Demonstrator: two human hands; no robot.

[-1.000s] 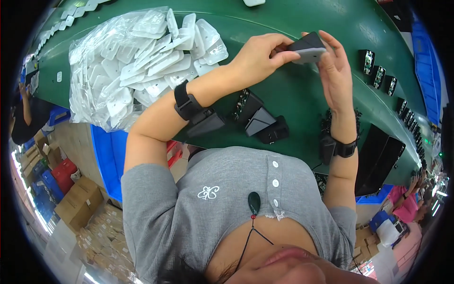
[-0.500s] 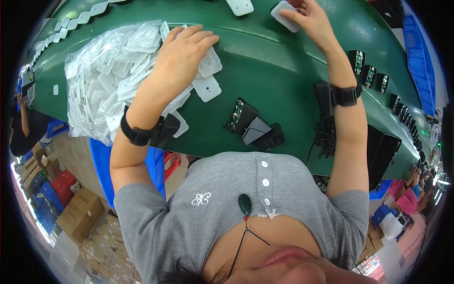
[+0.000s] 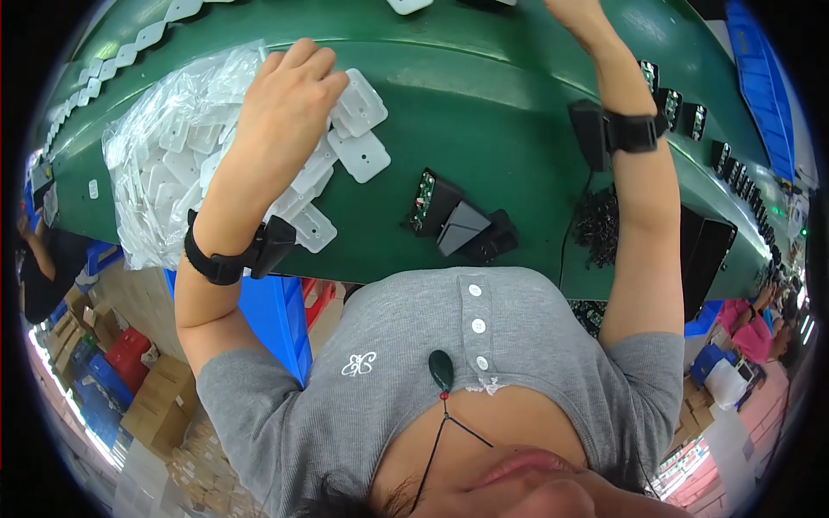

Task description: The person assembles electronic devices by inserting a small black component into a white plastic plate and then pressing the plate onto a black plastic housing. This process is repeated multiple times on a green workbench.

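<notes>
My left hand (image 3: 289,104) is over a heap of white plastic plates (image 3: 363,155), its fingers curled in and their tips hidden. The heap lies partly in a clear plastic bag (image 3: 129,181). Whatever those fingers hold is out of sight. At the top edge, my right hand (image 3: 574,10) is largely cut off, with its fingers beyond the picture. One white plate (image 3: 408,4) lies by that edge, left of the right hand. In front of me sit a black housing with a green circuit board (image 3: 424,200) and black wedge-shaped parts (image 3: 466,228).
A pile of small black pieces (image 3: 596,226) lies near my right forearm. Black housings with boards (image 3: 670,108) stand in a row along the right side of the green table (image 3: 484,112). White plates (image 3: 125,54) line the far left. A blue bin (image 3: 281,319) is below the table's edge.
My left hand has drawn back leftward and its spread fingers have curled. My right hand, which held a white plate, has moved up and mostly out of view. The view has shifted slightly.
</notes>
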